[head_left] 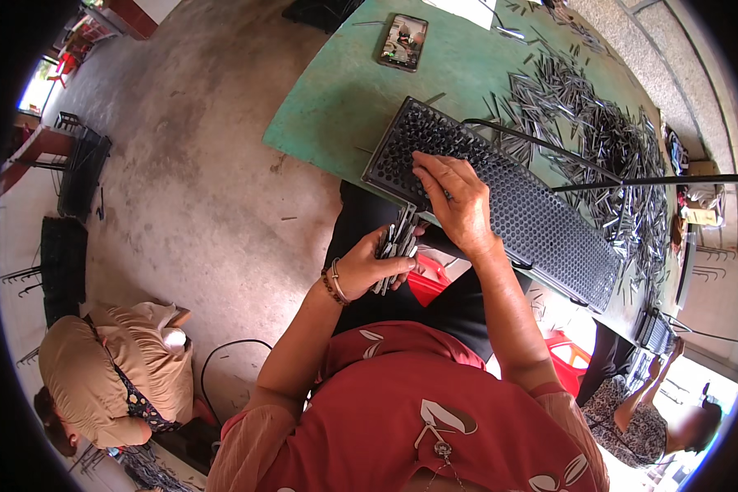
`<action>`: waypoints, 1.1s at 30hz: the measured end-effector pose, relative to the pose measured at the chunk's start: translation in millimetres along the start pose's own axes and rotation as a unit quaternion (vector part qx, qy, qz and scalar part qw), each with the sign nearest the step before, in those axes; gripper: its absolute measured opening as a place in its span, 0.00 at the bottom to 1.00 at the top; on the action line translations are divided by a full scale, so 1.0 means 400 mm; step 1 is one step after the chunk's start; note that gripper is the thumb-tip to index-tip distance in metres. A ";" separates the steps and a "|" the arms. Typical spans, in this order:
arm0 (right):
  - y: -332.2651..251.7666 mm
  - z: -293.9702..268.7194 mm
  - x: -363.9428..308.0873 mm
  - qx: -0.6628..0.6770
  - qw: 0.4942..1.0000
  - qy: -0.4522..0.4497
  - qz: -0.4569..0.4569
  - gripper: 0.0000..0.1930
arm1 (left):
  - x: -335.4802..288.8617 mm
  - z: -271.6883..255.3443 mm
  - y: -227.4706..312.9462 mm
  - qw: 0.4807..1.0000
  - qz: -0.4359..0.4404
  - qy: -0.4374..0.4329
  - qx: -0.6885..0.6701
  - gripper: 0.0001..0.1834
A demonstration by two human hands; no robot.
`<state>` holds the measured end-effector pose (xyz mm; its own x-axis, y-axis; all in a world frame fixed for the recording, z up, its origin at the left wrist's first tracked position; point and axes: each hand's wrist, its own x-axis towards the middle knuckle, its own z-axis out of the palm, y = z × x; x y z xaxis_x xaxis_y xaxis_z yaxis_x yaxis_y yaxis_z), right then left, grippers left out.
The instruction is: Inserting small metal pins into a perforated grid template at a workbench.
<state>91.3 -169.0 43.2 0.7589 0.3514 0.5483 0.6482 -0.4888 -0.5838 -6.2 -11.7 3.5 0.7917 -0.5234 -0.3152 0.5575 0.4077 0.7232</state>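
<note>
My left hand [362, 266] is wrapped round a bundle of thin grey metal strips [399, 239], just off the table's near edge. A long black tray [541, 215] full of small round holes lies slantwise on the table edge. Over its left part my right hand [459, 197] has its fingers pinched together at the holes; whatever they may hold is too small to make out. The holes at that end look darker and more filled than those toward the right end.
A large heap of loose strips [603, 135] covers the green table [328, 90] beyond the tray. A phone [403, 43] lies at the back, and a black rod [656, 182] crosses above the tray. Other people sit at lower left [115, 377] and lower right [631, 418].
</note>
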 end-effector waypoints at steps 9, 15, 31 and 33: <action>-0.009 0.010 -0.016 -0.054 0.998 0.010 0.007 0.11 | 0.001 0.004 0.001 1.000 0.007 -0.003 -0.008 0.26; -0.015 0.006 -0.003 -0.057 0.994 -0.087 -0.026 0.13 | -0.001 0.007 0.008 1.000 -0.001 -0.006 -0.005 0.26; -0.015 -0.015 -0.018 -0.057 0.992 -0.111 -0.035 0.18 | 0.005 0.024 0.002 1.000 -0.010 0.000 0.015 0.24; -0.012 -0.040 -0.022 0.039 0.996 -0.042 0.065 0.16 | 0.006 0.041 0.012 1.000 0.005 0.006 -0.024 0.24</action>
<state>80.5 -182.5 50.8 0.8375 0.3560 0.4146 0.5440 -0.4718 -0.6939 -5.8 -23.4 16.4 0.7995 -0.5112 -0.3154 0.5612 0.4484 0.6957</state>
